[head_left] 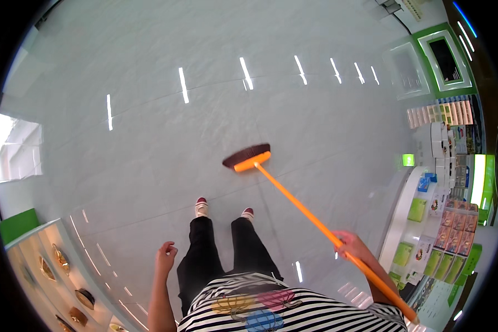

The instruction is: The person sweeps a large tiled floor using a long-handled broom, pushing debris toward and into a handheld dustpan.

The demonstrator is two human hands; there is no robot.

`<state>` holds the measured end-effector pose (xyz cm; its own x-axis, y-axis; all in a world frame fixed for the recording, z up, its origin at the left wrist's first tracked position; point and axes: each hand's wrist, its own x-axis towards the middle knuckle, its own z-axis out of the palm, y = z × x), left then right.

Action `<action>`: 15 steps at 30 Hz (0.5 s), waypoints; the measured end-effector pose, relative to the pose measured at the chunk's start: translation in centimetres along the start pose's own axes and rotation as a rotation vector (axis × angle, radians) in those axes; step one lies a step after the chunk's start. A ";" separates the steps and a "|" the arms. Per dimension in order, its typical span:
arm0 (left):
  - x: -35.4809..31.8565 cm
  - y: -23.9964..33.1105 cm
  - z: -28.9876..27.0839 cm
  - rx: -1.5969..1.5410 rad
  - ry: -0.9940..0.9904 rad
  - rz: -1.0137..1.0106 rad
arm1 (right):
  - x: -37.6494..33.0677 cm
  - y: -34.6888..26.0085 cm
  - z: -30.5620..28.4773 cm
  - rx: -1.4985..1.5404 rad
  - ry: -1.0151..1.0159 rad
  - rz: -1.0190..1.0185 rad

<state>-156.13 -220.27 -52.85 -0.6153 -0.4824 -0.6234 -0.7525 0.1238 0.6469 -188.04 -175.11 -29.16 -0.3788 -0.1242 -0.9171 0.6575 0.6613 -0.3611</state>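
Note:
My right hand (350, 246) is closed around the long orange handle of a broom (299, 205). The handle slants from lower right up to an orange head with dark bristles (247, 155) that rests on the pale grey tiled floor (205, 110), ahead of my feet. My left hand (166, 255) hangs at my side beside my black trousers, fingers loosely curled and holding nothing. My two red and white shoes (201, 207) stand on the floor below the broom head.
A rounded white display shelf (409, 210) with green and orange boxes stands close on my right. A white shelf unit (55, 265) with brown items sits at lower left. Green-framed wall panels (442, 55) are at the upper right.

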 end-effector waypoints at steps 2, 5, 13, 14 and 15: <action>0.5 0.5 1.5 -0.014 -0.006 -0.046 | -3.7 -0.2 -0.6 0.002 0.009 0.008; -0.1 0.9 3.9 -0.011 -0.036 -0.022 | -4.7 -0.2 -1.4 0.038 -0.015 -0.022; -3.7 0.6 4.6 -0.007 0.036 0.001 | 18.6 -12.4 -1.2 0.015 -0.121 -0.495; -4.4 -0.2 4.0 0.011 0.083 -0.028 | 22.1 -15.4 -0.4 0.023 -0.185 -0.574; -5.1 -1.2 3.5 0.029 0.127 -0.057 | 25.2 -18.1 0.6 0.015 -0.189 -0.586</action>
<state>-152.93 -214.97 -51.95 -0.5384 -0.5949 -0.5968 -0.7927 0.1172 0.5983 -209.12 -190.64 -45.78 -0.5583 -0.5939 -0.5793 0.3847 0.4332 -0.8150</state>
